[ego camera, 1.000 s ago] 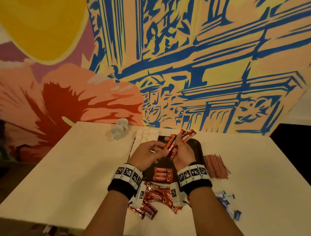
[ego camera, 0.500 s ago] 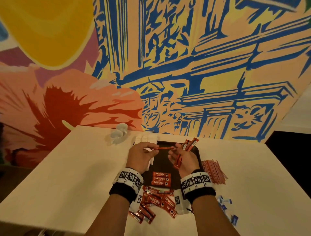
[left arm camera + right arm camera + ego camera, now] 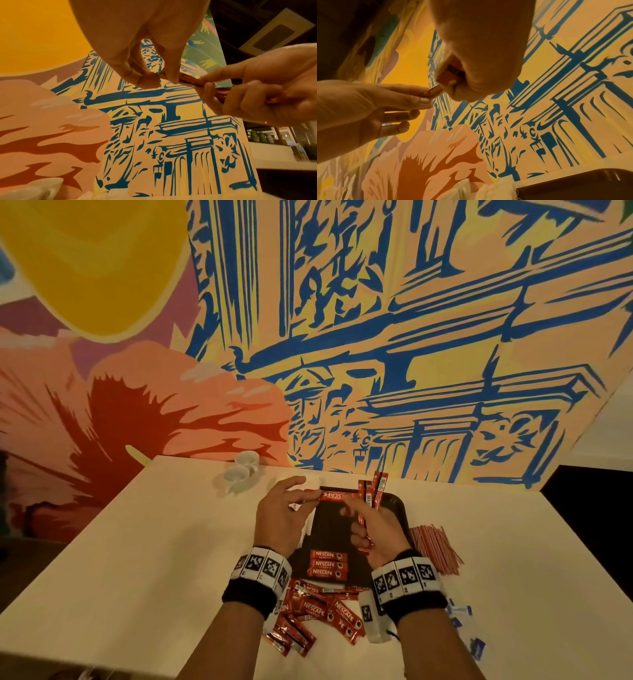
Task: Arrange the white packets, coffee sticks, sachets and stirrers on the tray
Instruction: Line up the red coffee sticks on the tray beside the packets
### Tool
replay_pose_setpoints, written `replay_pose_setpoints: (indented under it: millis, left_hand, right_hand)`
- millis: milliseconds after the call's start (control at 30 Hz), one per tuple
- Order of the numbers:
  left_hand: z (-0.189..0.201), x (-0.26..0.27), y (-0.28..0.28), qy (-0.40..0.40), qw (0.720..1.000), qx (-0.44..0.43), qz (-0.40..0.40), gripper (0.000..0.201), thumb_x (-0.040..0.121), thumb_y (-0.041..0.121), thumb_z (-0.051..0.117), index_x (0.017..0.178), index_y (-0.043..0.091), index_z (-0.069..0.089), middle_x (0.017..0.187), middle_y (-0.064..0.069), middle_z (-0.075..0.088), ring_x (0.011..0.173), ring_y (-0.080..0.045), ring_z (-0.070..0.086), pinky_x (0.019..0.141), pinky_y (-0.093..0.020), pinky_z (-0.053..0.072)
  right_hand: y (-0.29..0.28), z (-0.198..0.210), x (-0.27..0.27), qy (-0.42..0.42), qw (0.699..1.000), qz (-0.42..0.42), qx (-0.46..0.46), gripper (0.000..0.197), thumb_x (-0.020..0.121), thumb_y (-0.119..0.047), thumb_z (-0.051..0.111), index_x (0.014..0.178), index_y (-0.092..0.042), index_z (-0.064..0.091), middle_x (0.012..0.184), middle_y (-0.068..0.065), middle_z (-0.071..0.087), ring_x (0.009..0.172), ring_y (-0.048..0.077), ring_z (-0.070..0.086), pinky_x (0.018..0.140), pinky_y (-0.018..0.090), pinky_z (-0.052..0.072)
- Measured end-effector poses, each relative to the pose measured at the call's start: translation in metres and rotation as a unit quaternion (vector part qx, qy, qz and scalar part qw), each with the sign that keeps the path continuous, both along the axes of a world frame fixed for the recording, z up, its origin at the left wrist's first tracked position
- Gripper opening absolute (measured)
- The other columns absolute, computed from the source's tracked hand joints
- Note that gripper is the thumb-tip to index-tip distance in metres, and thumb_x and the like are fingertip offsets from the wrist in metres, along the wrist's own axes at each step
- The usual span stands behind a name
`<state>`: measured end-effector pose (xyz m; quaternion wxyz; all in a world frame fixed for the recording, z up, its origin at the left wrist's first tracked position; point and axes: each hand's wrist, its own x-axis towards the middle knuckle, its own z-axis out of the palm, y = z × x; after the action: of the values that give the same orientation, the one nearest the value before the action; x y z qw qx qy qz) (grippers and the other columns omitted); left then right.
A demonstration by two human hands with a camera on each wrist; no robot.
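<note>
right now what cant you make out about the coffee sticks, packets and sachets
- White packets: head view, mostly behind the left hand; count unclear.
- Coffee sticks gripped by the right hand: overlapping; number unclear.
- Loose stick pile: partly under both wrists.
- Blue sachets: small, blurred; print unreadable.
- Tray: its surface is hidden in both wrist views, which face the mural.

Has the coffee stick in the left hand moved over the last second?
Yes. The left hand has drawn one coffee stick out of the right hand's bundle; it now lies level above the tray's far edge.
</note>
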<state>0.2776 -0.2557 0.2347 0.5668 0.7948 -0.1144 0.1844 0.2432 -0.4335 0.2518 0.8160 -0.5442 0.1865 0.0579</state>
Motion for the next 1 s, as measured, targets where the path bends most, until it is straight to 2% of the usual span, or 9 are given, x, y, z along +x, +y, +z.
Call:
replay_pose_setpoints:
  millis: [67, 167, 267, 400, 533, 600, 700, 800, 1000]
  left_hand:
    - [0.003, -0.003, 0.001, 0.053, 0.997, -0.048, -0.024, 0.035, 0.086, 0.008, 0.076, 0.1, 0.04, 0.077, 0.116, 0.013, 0.07, 0.097, -0.011, 0.067, 0.082, -0.035, 0.058]
    - [0.013, -0.007, 0.004, 0.142, 0.966, -0.201, -0.084, 0.044, 0.088, 0.006, 0.073, 0.124, 0.03, 0.064, 0.101, 0.001, 0.076, 0.09, -0.016, 0.071, 0.072, -0.033, 0.059]
    - [0.018, -0.006, 0.004, 0.19, 0.938, -0.27, -0.103, 0.037, 0.088, 0.007, 0.073, 0.122, 0.015, 0.062, 0.087, -0.007, 0.076, 0.087, -0.022, 0.071, 0.07, -0.032, 0.057]
    - [0.016, -0.002, 0.006, 0.188, 0.946, -0.247, -0.092, 0.018, 0.089, 0.007, 0.072, 0.107, 0.009, 0.07, 0.091, -0.009, 0.076, 0.091, -0.024, 0.07, 0.075, -0.035, 0.057]
    - [0.016, -0.006, 0.009, 0.165, 0.963, -0.146, -0.153, 0.027, 0.096, 0.013, 0.065, 0.12, 0.024, 0.071, 0.098, -0.01, 0.07, 0.088, -0.021, 0.073, 0.076, -0.03, 0.06]
    - [0.015, -0.01, 0.005, 0.158, 0.968, -0.074, -0.18, 0.035, 0.096, 0.013, 0.064, 0.129, 0.026, 0.064, 0.097, -0.005, 0.07, 0.081, -0.015, 0.074, 0.074, -0.026, 0.059]
    - [0.009, -0.013, -0.004, 0.164, 0.965, -0.018, -0.203, 0.045, 0.093, 0.017, 0.069, 0.134, 0.03, 0.057, 0.096, 0.0, 0.074, 0.078, -0.021, 0.074, 0.083, -0.032, 0.057]
    - [0.002, -0.009, -0.001, 0.188, 0.963, -0.006, -0.196, 0.044, 0.088, 0.02, 0.076, 0.127, 0.034, 0.059, 0.097, 0.005, 0.075, 0.084, -0.019, 0.072, 0.078, -0.033, 0.055]
    - [-0.012, -0.001, 0.012, 0.188, 0.966, 0.065, -0.164, 0.035, 0.082, 0.015, 0.08, 0.102, 0.042, 0.072, 0.099, 0.019, 0.072, 0.095, -0.006, 0.066, 0.091, -0.046, 0.056]
  right_hand:
    - [-0.001, -0.003, 0.0, -0.005, 1.0, -0.01, 0.003, 0.02, 0.091, -0.019, 0.075, 0.105, -0.008, 0.067, 0.085, 0.007, 0.071, 0.047, 0.007, 0.039, 0.039, 0.018, 0.03]
    - [-0.001, -0.006, -0.001, -0.013, 1.0, -0.003, 0.008, 0.019, 0.092, -0.016, 0.074, 0.106, -0.006, 0.067, 0.09, 0.01, 0.074, 0.047, 0.007, 0.04, 0.039, 0.018, 0.032]
    - [0.0, -0.009, -0.006, -0.021, 0.999, 0.033, 0.002, 0.024, 0.091, -0.017, 0.075, 0.11, -0.004, 0.068, 0.095, 0.01, 0.076, 0.049, 0.007, 0.041, 0.041, 0.018, 0.032]
    - [-0.001, -0.012, -0.01, 0.0, 0.997, 0.068, -0.038, 0.041, 0.082, -0.031, 0.082, 0.112, -0.006, 0.071, 0.093, 0.006, 0.074, 0.049, 0.007, 0.04, 0.042, 0.019, 0.031]
    - [-0.005, -0.016, -0.007, 0.001, 0.997, 0.017, -0.069, 0.056, 0.069, -0.046, 0.087, 0.108, -0.009, 0.071, 0.088, 0.007, 0.062, 0.046, 0.007, 0.038, 0.041, 0.022, 0.031]
    - [-0.004, -0.013, -0.006, -0.016, 0.997, 0.025, -0.073, 0.052, 0.073, -0.045, 0.086, 0.107, -0.008, 0.072, 0.085, 0.008, 0.06, 0.046, 0.009, 0.037, 0.041, 0.022, 0.03]
    - [0.0, -0.008, -0.007, -0.031, 0.992, 0.073, -0.094, 0.034, 0.085, -0.033, 0.08, 0.107, -0.008, 0.074, 0.065, 0.001, 0.059, 0.044, 0.008, 0.035, 0.041, 0.021, 0.027]
    - [-0.002, -0.01, -0.007, -0.023, 0.992, 0.059, -0.113, 0.023, 0.089, -0.023, 0.077, 0.104, -0.006, 0.075, 0.053, -0.004, 0.048, 0.042, 0.008, 0.034, 0.041, 0.022, 0.027]
    - [-0.011, -0.019, -0.007, -0.008, 0.993, 0.023, -0.118, 0.02, 0.089, -0.022, 0.077, 0.104, -0.008, 0.075, 0.054, -0.005, 0.051, 0.042, 0.007, 0.037, 0.041, 0.02, 0.032]
